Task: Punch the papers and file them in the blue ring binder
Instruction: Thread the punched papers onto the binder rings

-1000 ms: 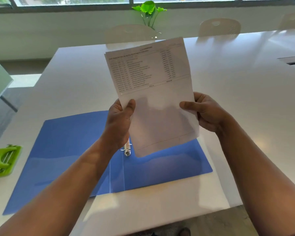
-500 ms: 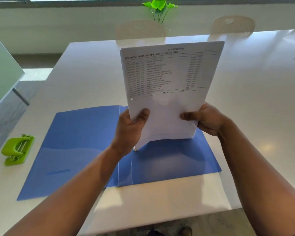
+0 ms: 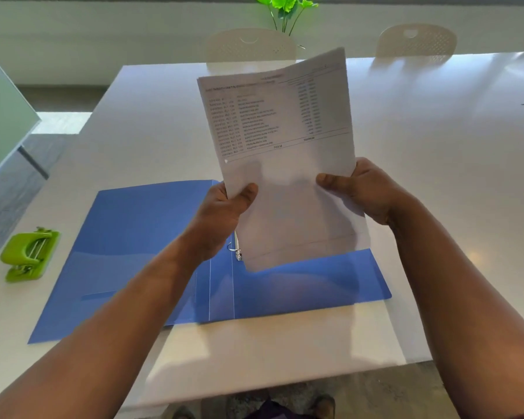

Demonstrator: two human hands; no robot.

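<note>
A stack of white printed papers [image 3: 285, 152] is held upright above the open blue ring binder [image 3: 139, 243], which lies flat on the white table [image 3: 436, 146]. My left hand [image 3: 221, 219] grips the stack's lower left edge and my right hand [image 3: 366, 192] grips its right edge. A punched hole shows near the left margin. The top right corner of the front sheet curls forward. The binder's metal rings [image 3: 236, 252] peek out just below my left hand, partly hidden by the papers.
A green hole punch [image 3: 29, 254] sits on the table to the left of the binder. White chairs [image 3: 250, 45] and a green plant [image 3: 285, 10] stand beyond the far table edge. A glass partition [image 3: 0, 116] is at the left.
The papers have been straightened from a leftward tilt to upright, and their top right corner now bends forward. Both hands keep their grip; the view has shifted a little to the left.
</note>
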